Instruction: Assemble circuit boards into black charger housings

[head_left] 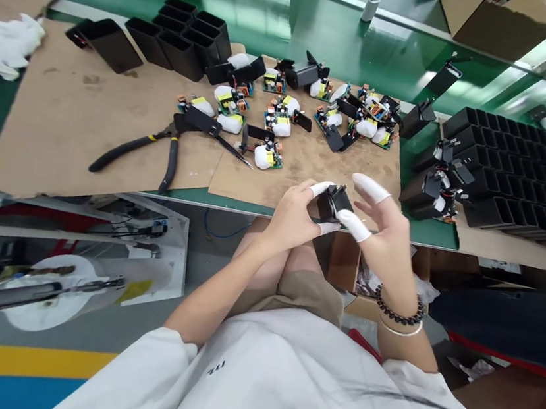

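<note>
Near the table's front edge, my left hand (292, 215) grips a small black plastic case (331, 202) between thumb and fingers. White finger cots cover those fingertips. My right hand (384, 226) is just right of the case, its fingers spread and the thumb in its white cot against or very close to the case's edge. What sits inside the case is too small to make out. Beyond the hands, a circuit board (269, 155) with a white blob and yellow parts lies on the cardboard (192, 171).
Black-handled pliers (171, 139) lie open at left. Several circuit boards (331, 115) spread across the middle. Empty black cases (186, 38) stand at back left; rows of more cases (520, 175) fill the right. A white cloth (6, 46) lies far left, a cardboard box (497, 23) far back.
</note>
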A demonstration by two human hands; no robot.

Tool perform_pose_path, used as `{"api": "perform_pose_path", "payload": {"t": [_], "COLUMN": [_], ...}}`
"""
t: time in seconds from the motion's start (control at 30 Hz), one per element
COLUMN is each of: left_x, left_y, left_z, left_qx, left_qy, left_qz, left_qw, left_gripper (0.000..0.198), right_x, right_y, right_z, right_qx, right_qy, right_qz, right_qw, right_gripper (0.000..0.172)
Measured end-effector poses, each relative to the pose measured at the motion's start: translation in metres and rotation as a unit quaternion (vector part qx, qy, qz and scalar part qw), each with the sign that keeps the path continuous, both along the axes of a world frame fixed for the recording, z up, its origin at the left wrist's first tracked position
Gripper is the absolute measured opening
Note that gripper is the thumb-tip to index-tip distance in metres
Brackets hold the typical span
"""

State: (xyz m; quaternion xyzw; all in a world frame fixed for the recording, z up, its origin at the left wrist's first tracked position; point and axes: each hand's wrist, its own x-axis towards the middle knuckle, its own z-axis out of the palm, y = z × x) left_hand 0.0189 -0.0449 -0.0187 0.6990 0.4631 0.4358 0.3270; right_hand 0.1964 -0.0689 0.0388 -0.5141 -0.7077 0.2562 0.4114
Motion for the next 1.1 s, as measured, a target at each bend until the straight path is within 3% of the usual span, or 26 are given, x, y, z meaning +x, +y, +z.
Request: {"api": "perform_pose_path", "payload": {"t": [0.17, 0.37, 0.63, 0.87, 1.1], "left_x": [0.004, 0.004, 0.005, 0.004, 0.017], "left_y": [-0.003, -0.004, -0.005, -0.005, -0.017], "left_z": [0.001, 0.001, -0.002, -0.005, -0.011], "left_qx": [0.005, 0.006, 0.020, 0.035, 0.065], "left_qy": [0.042, 0.052, 0.061, 0.077, 0.071], "left_qz": [0.040, 0.039, 0.038, 0.036, 0.100], "left_qw": [0.998, 0.998, 0.997, 0.996, 0.990], "left_gripper": [0.049, 0.052, 0.059, 0.055, 0.056], "right_x": [-0.027, -0.029, -0.027, -0.033, -0.045], "right_y": [-0.007, -0.021, -0.022, -0.025, -0.026], "right_z": [-0.018, -0.017, -0.020, -0.016, -0.016], "right_qx": [0.057, 0.113, 0.121, 0.134, 0.147], "right_qy": [-0.098, -0.194, -0.207, -0.286, -0.263], "right_qz": [-0.031, -0.056, -0.061, -0.112, -0.130], "right_qw": [0.993, 0.973, 0.969, 0.942, 0.945], "right_gripper": [0.041, 0.042, 0.040, 0.032, 0.034]}}
